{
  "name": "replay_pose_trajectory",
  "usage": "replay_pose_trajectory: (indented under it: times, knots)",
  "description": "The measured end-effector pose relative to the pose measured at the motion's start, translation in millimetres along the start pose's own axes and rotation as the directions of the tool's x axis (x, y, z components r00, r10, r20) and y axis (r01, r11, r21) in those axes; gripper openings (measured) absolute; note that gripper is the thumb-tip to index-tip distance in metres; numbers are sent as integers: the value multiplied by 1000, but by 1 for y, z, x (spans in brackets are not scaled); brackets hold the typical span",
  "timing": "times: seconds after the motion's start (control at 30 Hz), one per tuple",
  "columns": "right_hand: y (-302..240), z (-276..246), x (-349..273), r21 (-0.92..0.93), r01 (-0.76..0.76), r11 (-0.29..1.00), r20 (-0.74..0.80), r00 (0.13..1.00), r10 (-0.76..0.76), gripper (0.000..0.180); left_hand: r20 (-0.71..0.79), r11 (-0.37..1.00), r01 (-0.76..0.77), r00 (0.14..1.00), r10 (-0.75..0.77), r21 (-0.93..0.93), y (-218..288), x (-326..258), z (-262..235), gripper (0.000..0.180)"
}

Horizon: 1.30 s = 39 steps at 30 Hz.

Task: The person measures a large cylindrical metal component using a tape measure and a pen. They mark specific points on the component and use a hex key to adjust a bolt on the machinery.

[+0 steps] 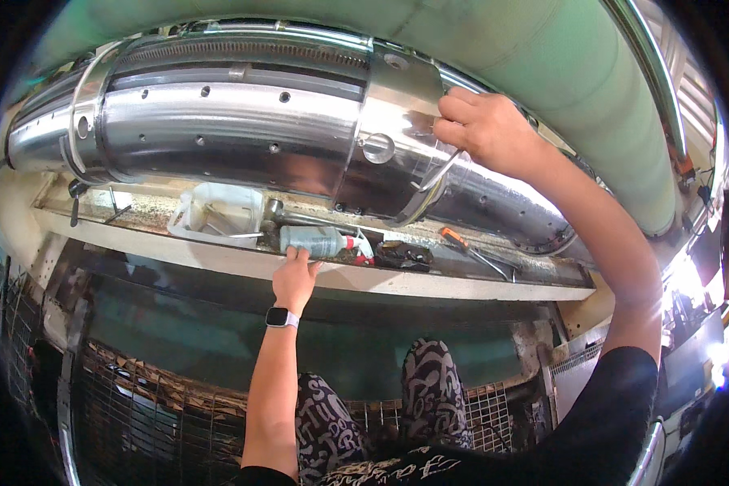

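My right hand (490,134) is closed around a bent metal hex key (439,172). The key's short end points down beside a collar on the long polished steel cylinder (235,117). Whether its tip sits in a screw I cannot tell. With its fingers laid over the front rim of the pale metal trough (405,282), my left hand (294,279) holds nothing I can see. Its fingertips lie right against a spray bottle (312,240) with a red and white trigger head, which is on its side in the trough.
In the trough are a white plastic container (217,212) with tools inside, an orange-handled tool (466,245) and dark small parts (403,254). A large green roller (535,49) curves above the cylinder. Wire mesh (178,421) is below, near my legs.
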State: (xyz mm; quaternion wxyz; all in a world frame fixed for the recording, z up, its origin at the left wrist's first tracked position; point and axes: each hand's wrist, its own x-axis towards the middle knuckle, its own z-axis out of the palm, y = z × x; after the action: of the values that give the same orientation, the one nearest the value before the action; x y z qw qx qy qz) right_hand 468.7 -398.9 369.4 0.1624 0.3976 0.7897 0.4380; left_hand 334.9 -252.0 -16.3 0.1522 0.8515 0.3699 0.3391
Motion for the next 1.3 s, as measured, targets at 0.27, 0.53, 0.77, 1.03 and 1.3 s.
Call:
replay_pose_trajectory:
  times: [0.27, 0.53, 0.77, 1.03, 1.3]
  knots:
    - [-34, 16, -9, 100, -296, 950, -189, 932, 311, 19, 15, 1000, -4, 1000, 4, -29, 0, -2, 1, 26]
    - [-21, 13, -4, 14, -248, 969, -160, 956, 247, 18, 1, 999, -33, 999, 33, -15, -2, 2, -3, 29]
    - [-35, 12, -24, 124, -491, 862, -451, 746, 489, 26, -22, 997, -49, 999, 48, -59, 1, -1, 7, 28]
    - [-197, 147, -78, 507, -524, 685, 283, 851, 441, 20, -36, 998, -6, 999, 3, -66, -1, 1, 5, 28]
    - [-219, 275, -83, 489, -785, 380, 384, 585, 714, 8, -53, 997, -12, 999, 8, -75, 0, 2, 0, 26]
